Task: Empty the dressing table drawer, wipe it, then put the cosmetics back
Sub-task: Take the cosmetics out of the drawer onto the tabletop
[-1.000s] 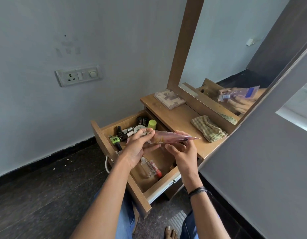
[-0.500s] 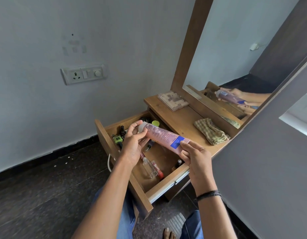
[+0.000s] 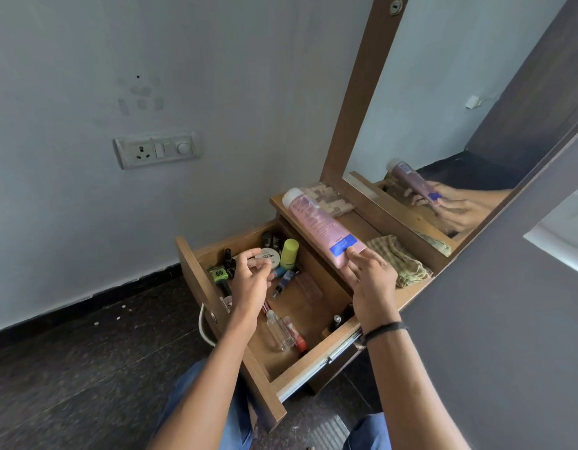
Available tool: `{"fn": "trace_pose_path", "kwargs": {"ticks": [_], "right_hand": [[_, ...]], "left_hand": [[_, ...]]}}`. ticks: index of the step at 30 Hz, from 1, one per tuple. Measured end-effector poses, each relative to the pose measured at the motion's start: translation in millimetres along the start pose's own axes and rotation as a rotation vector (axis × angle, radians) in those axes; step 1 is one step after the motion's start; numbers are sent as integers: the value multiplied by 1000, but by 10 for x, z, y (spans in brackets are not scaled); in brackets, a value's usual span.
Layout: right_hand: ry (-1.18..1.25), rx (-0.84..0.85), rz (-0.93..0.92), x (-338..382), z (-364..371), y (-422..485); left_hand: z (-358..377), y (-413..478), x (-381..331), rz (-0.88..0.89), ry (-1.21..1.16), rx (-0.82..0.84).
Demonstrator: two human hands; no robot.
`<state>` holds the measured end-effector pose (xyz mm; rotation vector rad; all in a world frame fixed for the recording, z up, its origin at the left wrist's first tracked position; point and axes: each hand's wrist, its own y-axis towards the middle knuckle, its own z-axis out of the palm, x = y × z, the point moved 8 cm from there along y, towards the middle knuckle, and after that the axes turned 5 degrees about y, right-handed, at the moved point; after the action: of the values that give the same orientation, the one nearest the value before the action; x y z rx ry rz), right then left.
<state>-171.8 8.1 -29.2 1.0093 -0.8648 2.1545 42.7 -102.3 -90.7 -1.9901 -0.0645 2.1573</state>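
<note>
While my right hand [image 3: 372, 280] pinches the pink plastic tube [image 3: 320, 227], my left hand [image 3: 250, 277], fingers loosely curled and empty, partly hides cosmetics in the open wooden drawer [image 3: 313, 362].

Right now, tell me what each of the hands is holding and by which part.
The right hand holds the pink tube by its flat crimped end. The left hand holds nothing.

The left hand [image 3: 250, 277] no longer grips the pink tube [image 3: 323, 230]; it now hovers over the open drawer [image 3: 316, 365] with fingers loosely curled. The right hand [image 3: 372, 277] alone holds the tube by its crimped end, now raised over the tabletop [image 3: 362, 222], cap pointing away, seemingly clear of the wood.
</note>
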Motion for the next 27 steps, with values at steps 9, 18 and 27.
{"fn": "trace_pose_path", "kwargs": {"ticks": [9, 18, 27], "right_hand": [[-64, -100, -53, 130, 313, 869], [-38, -210, -86, 181, 358, 1284], [-129, -164, 1, 114, 367, 1467]], "left_hand": [[-30, 20, 41, 9, 51, -35], [-40, 26, 32, 31, 44, -38], [-45, 7, 11, 24, 48, -40]]}}
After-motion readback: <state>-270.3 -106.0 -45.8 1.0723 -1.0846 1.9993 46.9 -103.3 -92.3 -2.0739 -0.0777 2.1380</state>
